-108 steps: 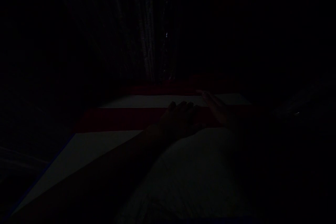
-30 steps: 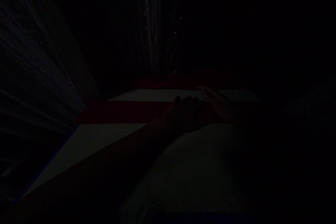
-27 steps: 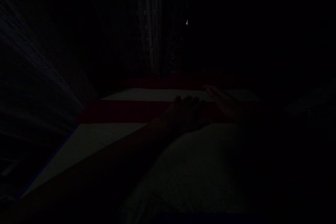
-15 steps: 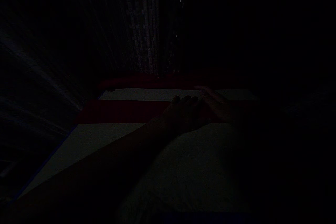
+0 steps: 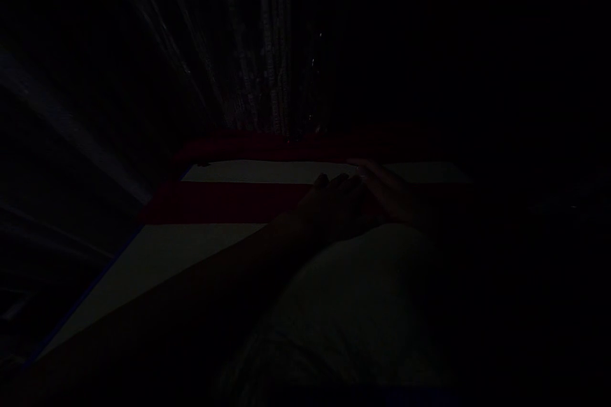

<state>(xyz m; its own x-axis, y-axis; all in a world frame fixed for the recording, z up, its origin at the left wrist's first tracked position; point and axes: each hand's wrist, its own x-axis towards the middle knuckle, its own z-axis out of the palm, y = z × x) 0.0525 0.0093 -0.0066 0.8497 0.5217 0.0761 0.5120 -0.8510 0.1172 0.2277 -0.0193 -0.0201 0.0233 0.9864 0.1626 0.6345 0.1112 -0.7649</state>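
The scene is very dark. My left hand lies palm down over a red band on a pale cloth-like surface, its fingers stretched forward. Coming in from the right, my right hand rests close against the left one, perhaps overlapping it. Its fingers are extended and point left across the red band towards a pale strip. No object shows in either hand. The undersides of both hands and the right forearm are lost in shadow.
Another red fabric strip runs along the far end of the pale surface. A blue edge borders it on the left. Dim hanging folds, like a curtain, stand beyond. The right side is black.
My right hand's fingers have shifted slightly left, closer over the left hand. My left hand stays almost in place. The faint light on the hanging folds looks different.
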